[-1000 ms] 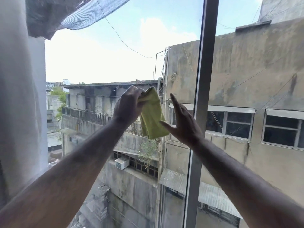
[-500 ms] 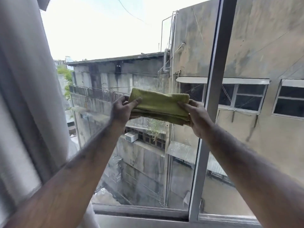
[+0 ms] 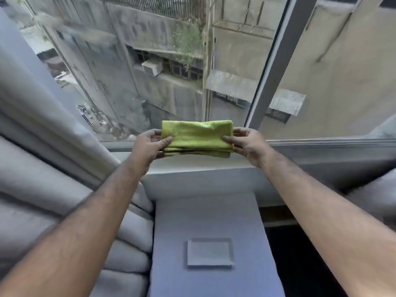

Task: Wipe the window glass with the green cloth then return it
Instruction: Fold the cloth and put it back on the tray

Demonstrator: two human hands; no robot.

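The green cloth [image 3: 198,138] is folded into a flat rectangle and held level just above the white window sill [image 3: 300,155]. My left hand [image 3: 149,144] pinches its left end and my right hand [image 3: 248,143] pinches its right end. The window glass [image 3: 150,71] rises behind the cloth, with a grey upright frame bar [image 3: 272,67] to the right of it. Both forearms reach in from the bottom corners.
A white ledge [image 3: 205,211] runs from the sill towards me, with a square white plate [image 3: 210,251] lying on it. Grey-white curtain folds [image 3: 42,168] hang at the left. A dark gap [image 3: 300,254] lies right of the ledge. Concrete buildings show outside.
The cloth went from hanging in my left hand at the glass to being folded and held by both hands. Hands and view have dropped down to the sill.
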